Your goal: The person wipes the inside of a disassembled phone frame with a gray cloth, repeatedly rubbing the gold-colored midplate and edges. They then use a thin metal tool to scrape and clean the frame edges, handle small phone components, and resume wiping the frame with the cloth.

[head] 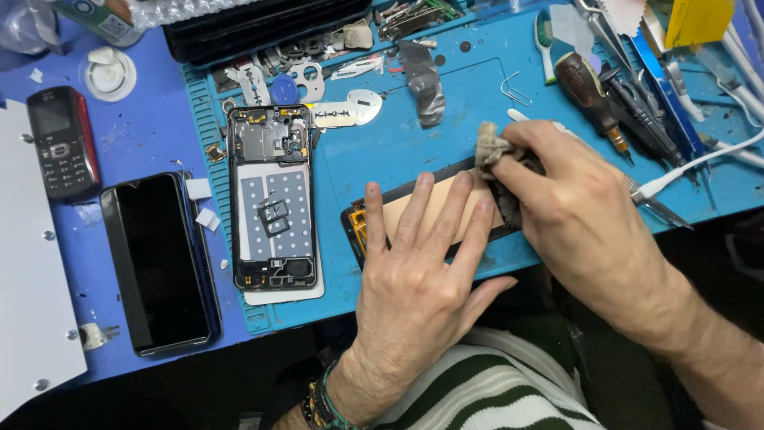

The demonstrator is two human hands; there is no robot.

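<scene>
My left hand [418, 255] lies flat with fingers spread on a phone display panel [414, 203], its tan back facing up, pressing it onto the blue work mat [398, 135]. My right hand [569, 203] pinches a dirty wad of cloth [495, 151] against the panel's far right end. An opened phone body [272, 199] with exposed boards and a grey dotted sheet lies on the mat, left of my left hand.
A black smartphone [159, 263] and a small red-and-black keypad phone [62, 142] lie on the blue table at left. Screwdrivers and tweezers [605, 95], a white cable [700, 163], a bent wire clip [516, 89], metal parts and a black tray [263, 28] crowd the back.
</scene>
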